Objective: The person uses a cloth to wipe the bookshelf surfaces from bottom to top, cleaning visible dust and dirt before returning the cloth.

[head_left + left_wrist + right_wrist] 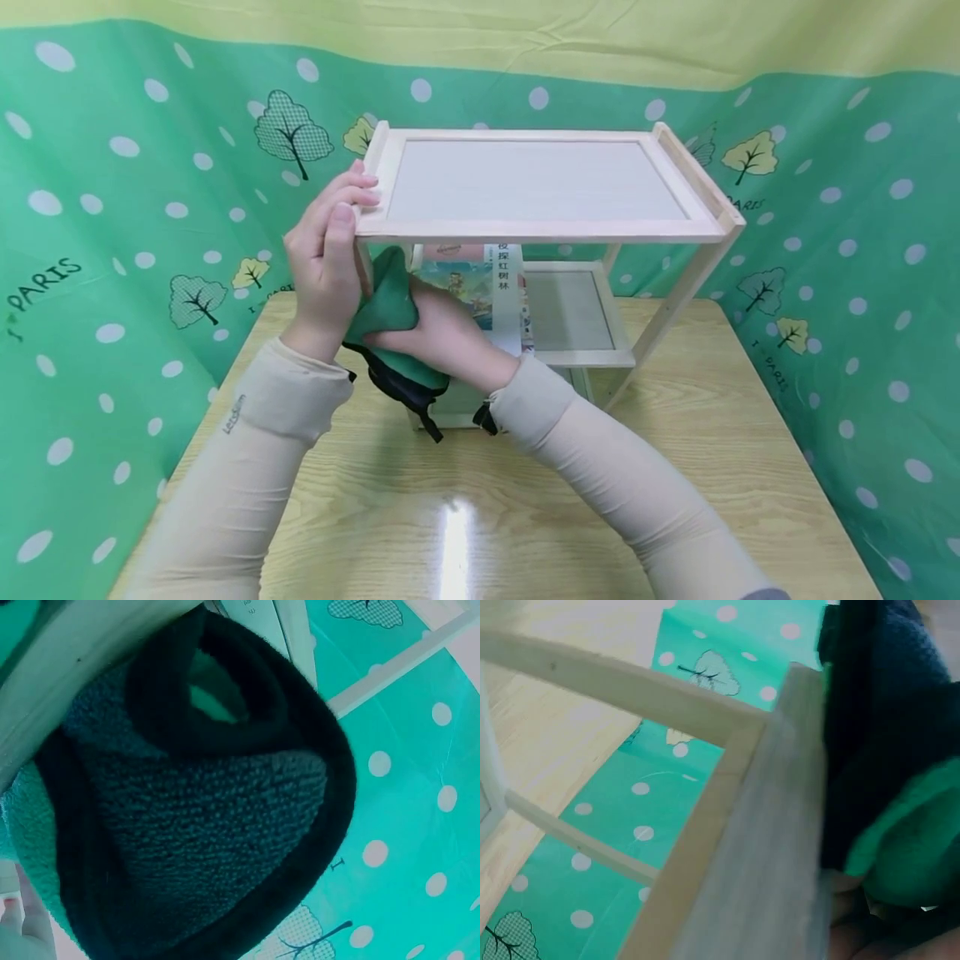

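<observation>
A pale wooden shelf (pixel 540 230) with several tiers stands on the table. My left hand (pixel 322 258) grips the left end of its top tier, fingers over the side rail and thumb at the front corner. With my right hand (pixel 453 333) I hold a green cloth (pixel 386 304) with black edging, up against the left front post under that corner. In the left wrist view the cloth's dark, nubby side (pixel 210 817) shows, with a black-bordered fold above it. The right wrist view has the cloth (pixel 915 840) beside a wooden post (pixel 757 840). My right fingertips are hidden behind the cloth.
Books with printed covers (pixel 468 287) lie on the middle tier, behind my right hand. The wood-grain table (pixel 570 517) reaches toward me, with a light glare on it. A green dotted curtain (pixel 135 208) surrounds the back and sides.
</observation>
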A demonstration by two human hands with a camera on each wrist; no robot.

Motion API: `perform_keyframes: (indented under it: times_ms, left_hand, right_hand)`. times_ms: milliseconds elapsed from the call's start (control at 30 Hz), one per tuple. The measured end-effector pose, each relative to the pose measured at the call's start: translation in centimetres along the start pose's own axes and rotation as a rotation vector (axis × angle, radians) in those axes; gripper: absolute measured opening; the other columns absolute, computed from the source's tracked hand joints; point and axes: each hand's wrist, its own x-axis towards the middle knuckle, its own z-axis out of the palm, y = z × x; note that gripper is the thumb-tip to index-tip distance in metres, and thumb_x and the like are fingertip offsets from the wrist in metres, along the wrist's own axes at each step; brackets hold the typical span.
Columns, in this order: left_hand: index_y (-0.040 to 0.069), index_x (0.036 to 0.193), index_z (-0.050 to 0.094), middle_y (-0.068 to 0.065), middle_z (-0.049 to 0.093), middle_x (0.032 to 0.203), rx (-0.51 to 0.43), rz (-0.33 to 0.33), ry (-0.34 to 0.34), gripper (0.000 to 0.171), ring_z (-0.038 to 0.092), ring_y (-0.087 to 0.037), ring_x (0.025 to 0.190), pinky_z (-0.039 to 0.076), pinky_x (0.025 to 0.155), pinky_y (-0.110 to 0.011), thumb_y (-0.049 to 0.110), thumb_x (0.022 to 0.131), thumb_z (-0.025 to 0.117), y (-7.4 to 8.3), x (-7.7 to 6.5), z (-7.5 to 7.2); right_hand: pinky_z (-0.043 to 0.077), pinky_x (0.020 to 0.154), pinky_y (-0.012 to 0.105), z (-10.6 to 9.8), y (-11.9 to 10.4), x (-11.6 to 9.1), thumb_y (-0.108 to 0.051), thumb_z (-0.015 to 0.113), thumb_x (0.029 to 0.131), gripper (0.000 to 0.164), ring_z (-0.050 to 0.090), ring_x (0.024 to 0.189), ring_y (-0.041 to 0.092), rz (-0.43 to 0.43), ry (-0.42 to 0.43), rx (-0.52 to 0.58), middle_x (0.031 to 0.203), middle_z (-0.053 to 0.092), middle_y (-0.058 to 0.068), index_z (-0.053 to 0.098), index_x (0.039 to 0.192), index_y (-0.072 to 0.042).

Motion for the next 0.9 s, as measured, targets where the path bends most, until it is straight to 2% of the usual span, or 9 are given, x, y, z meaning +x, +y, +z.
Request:
perform_keyframes:
  times_ms: [167, 367, 500, 700, 900]
  left_hand:
    - [-0.012, 0.09, 0.066, -0.029, 0.068, 0.106, -0.019, -0.001, 0.012, 0.039, 0.062, -0.028, 0.124, 0.045, 0.115, -0.042, 0.02, 0.09, 0.043, 0.0, 0.0, 0.0]
    - [-0.013, 0.089, 0.066, -0.029, 0.068, 0.106, -0.039, -0.004, 0.022, 0.039, 0.063, -0.028, 0.123, 0.045, 0.115, -0.042, 0.018, 0.089, 0.043, 0.0, -0.1, 0.1]
    - [-0.013, 0.089, 0.066, -0.029, 0.068, 0.106, -0.029, -0.007, 0.024, 0.039, 0.062, -0.028, 0.123, 0.045, 0.115, -0.042, 0.019, 0.089, 0.043, 0.0, -0.1, 0.0]
    - [-0.013, 0.089, 0.066, -0.028, 0.068, 0.108, -0.023, -0.018, 0.011, 0.038, 0.062, -0.029, 0.123, 0.045, 0.116, -0.041, 0.018, 0.09, 0.043, 0.2, 0.0, 0.0]
    - [-0.012, 0.089, 0.066, -0.025, 0.069, 0.109, -0.006, -0.028, 0.003, 0.039, 0.062, -0.027, 0.124, 0.044, 0.116, -0.04, 0.019, 0.09, 0.044, 0.3, 0.0, 0.0]
  right_hand:
    - [0.053, 0.091, 0.021, -0.7, -0.2, -0.2, -0.03, 0.079, 0.082, 0.071, 0.059, 0.106, 0.009, 0.035, -0.005, 0.137, 0.132, 0.058, -0.002, 0.045, 0.143, -0.016]
    - [0.047, 0.104, 0.022, -1.2, -0.5, -0.1, -0.026, 0.081, 0.08, 0.077, 0.052, 0.12, 0.007, 0.036, 0.024, 0.193, 0.144, 0.048, -0.007, 0.044, 0.146, -0.02]
    - [0.046, 0.107, 0.025, -1.5, -0.9, -0.3, -0.023, 0.082, 0.079, 0.075, 0.051, 0.121, 0.009, 0.076, 0.046, 0.229, 0.145, 0.048, -0.006, 0.046, 0.145, -0.019]
    - [0.048, 0.104, 0.03, -2.1, -1.4, -0.3, -0.016, 0.073, 0.081, 0.067, 0.055, 0.113, 0.016, 0.115, 0.07, 0.277, 0.141, 0.053, 0.001, 0.049, 0.144, -0.015]
    - [0.04, 0.111, 0.029, -2.4, -1.8, -0.1, -0.007, 0.061, 0.083, 0.075, 0.045, 0.125, 0.015, 0.07, 0.143, 0.331, 0.153, 0.039, 0.002, 0.036, 0.153, -0.018]
